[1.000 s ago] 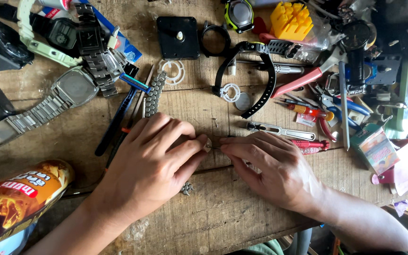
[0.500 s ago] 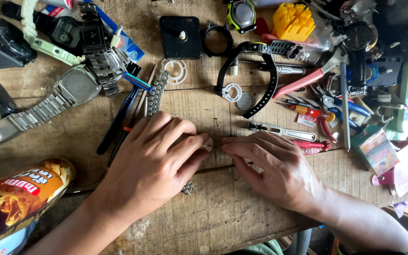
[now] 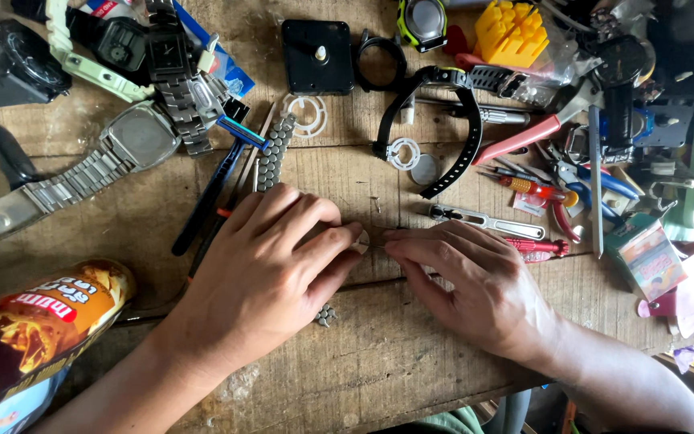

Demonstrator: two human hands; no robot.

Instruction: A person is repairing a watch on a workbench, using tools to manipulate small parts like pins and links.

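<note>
Planks of a worn wooden bench (image 3: 379, 362) are filling the frame; watches and tools are crowding the top; bare wood is lying along the bottom edge; left hand (image 3: 263, 273) and right hand (image 3: 475, 281) are pinching a small metal piece (image 3: 365, 239) at centre; a metal watch strap (image 3: 271, 157) is running under the left hand.

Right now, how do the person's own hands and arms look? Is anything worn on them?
Both are bare. The left hand and right hand show no glove, ring or wristwatch. The forearms are uncovered as far as the picture's edge, with no sleeve or bracelet visible. Fingernails are short and unpainted.
</note>
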